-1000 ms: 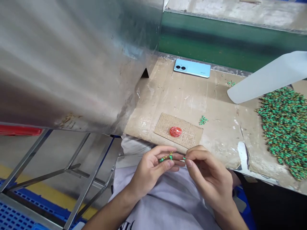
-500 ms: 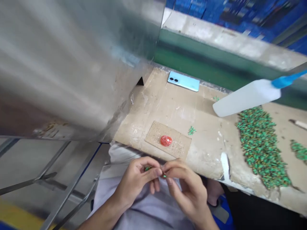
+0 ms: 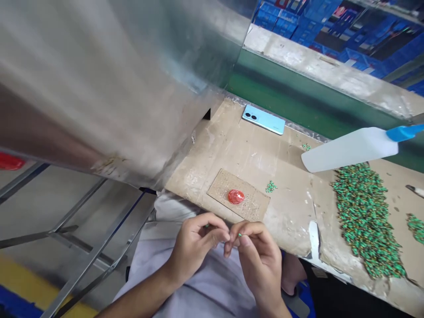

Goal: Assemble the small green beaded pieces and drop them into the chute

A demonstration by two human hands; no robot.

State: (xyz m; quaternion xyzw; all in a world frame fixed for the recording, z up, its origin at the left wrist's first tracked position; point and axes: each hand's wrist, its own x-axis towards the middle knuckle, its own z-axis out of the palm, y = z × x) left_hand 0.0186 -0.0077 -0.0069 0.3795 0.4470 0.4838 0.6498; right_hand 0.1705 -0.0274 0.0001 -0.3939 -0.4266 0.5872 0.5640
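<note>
Head view: with my right hand (image 3: 261,254) I pinch a small green bead (image 3: 240,235) between thumb and fingers, just off the near edge of the table (image 3: 288,216). My left hand (image 3: 197,245) curls close beside it around another green piece (image 3: 207,225); whether its thumb and fingertip pinch anything, I can't tell. Beyond them, by the near edge, a red lump (image 3: 236,197) sits on some cardboard (image 3: 219,184). To its right lie a little bead cluster (image 3: 270,186) and a large bead pile (image 3: 366,216). Toward the far edge are a blue phone (image 3: 264,120) and a white bottle (image 3: 347,150).
</note>
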